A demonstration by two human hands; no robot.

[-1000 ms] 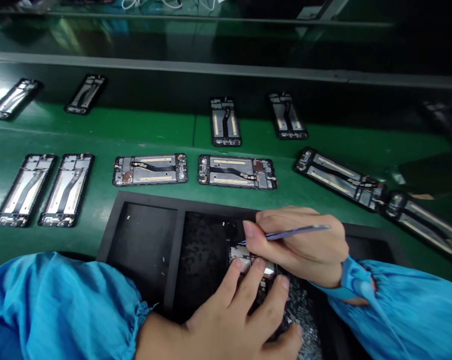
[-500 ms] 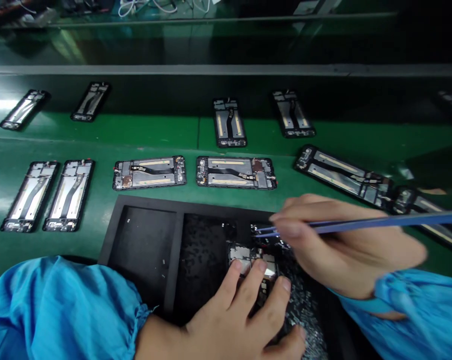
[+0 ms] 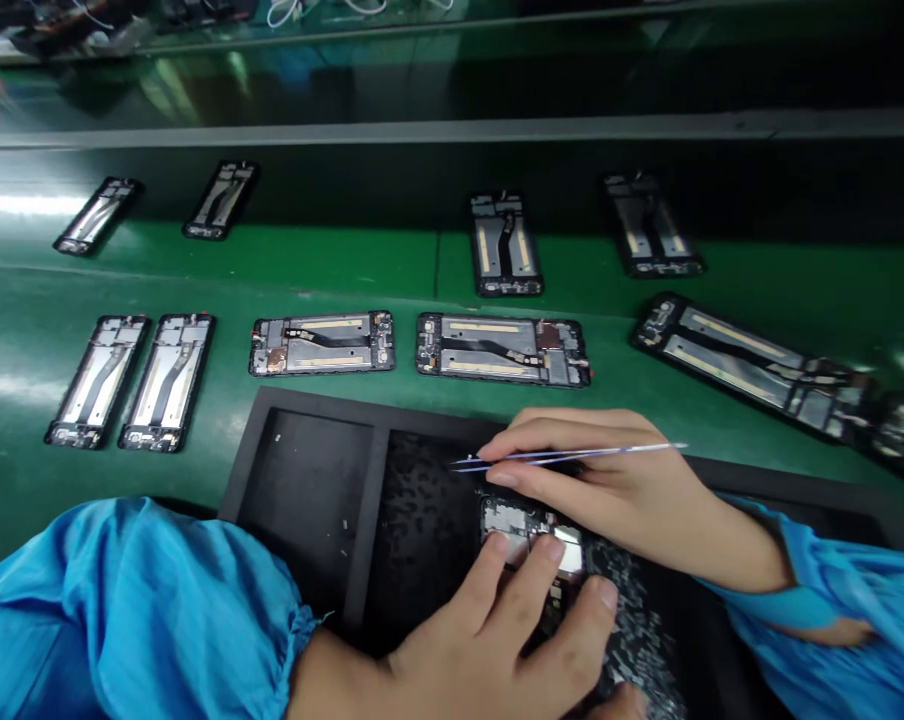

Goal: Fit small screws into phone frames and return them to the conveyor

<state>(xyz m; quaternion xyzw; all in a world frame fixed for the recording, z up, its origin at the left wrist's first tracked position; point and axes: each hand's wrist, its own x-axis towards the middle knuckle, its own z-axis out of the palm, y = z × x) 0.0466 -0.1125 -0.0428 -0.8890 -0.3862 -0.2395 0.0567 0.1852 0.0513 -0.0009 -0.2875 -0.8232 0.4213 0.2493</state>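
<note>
My left hand [image 3: 489, 640] lies palm down over an opened phone [image 3: 508, 515], its fingertips pressing on the silver plates and its fingers somewhat apart. Most of that phone is hidden under the hand. Pinched between the thumb and fingers of my right hand [image 3: 609, 480] is a pair of thin bluish tweezers [image 3: 542, 457]. Their tips point left, above the black tray just beyond the phone's top edge. A tiny light piece seems to be near the tips, too small to name. Many small shiny bits [image 3: 639, 630] lie right of the phone.
The black tray [image 3: 362, 560] has a divider and a left compartment [image 3: 302, 470] with a few tiny pieces. Several opened phones lie on the green bench [image 3: 17, 380], among them two side by side [image 3: 167, 385] at left and one [image 3: 504, 350] behind the tray.
The view has shifted, so the bench things appear further right. My right hand has drawn the tweezer tips leftward over the tray and turned the tweezers. My left hand stays on the phone.
</note>
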